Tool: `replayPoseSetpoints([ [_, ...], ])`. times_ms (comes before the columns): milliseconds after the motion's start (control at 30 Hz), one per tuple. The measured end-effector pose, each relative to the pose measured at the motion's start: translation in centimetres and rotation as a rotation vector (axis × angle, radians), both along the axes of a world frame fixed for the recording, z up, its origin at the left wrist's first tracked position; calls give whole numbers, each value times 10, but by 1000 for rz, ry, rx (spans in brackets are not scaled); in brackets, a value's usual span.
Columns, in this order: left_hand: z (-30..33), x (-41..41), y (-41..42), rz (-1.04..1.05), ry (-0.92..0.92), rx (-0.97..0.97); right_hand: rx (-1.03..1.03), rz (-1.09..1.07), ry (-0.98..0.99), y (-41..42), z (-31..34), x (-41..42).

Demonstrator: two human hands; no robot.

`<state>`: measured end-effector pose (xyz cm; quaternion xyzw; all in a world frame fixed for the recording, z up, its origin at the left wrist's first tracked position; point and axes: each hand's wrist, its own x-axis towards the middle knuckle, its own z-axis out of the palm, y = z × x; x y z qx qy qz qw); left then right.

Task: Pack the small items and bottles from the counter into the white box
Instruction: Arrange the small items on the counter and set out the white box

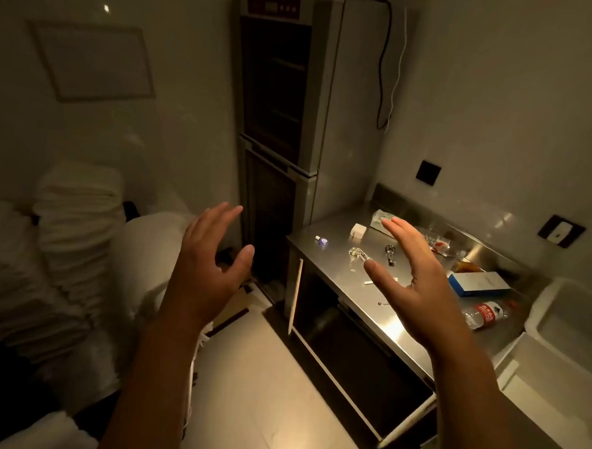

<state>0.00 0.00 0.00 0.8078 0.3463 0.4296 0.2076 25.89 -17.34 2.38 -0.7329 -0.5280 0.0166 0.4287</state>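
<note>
Both hands are raised in front of me, palms facing each other, fingers spread and holding nothing. My left hand [210, 254] hovers over the floor, left of the steel counter [369, 297]. My right hand [412, 271] hovers above the counter's middle. On the counter lie a small purple-capped vial [322, 240], a small white cube [358, 230], a shiny metal piece [359, 254], a dark metal clip [390, 252], a blue-and-white carton [479, 284] and a plastic bottle with a red label [485, 314] on its side. The open white box [570, 328] stands at the counter's right end.
A tall cabinet with dark glass doors [276, 120] stands behind the counter's left end. Stacks of white towels [78, 219] fill the left side. A plastic packet [384, 218] and glass items lie by the counter's back rim. Tiled floor [261, 394] lies below.
</note>
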Motion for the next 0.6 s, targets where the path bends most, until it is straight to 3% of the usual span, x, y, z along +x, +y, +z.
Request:
replayPoseSetpoints([
  [600,6,193,39,-88,62,-20,-19,-94,105,32,-14,173],
])
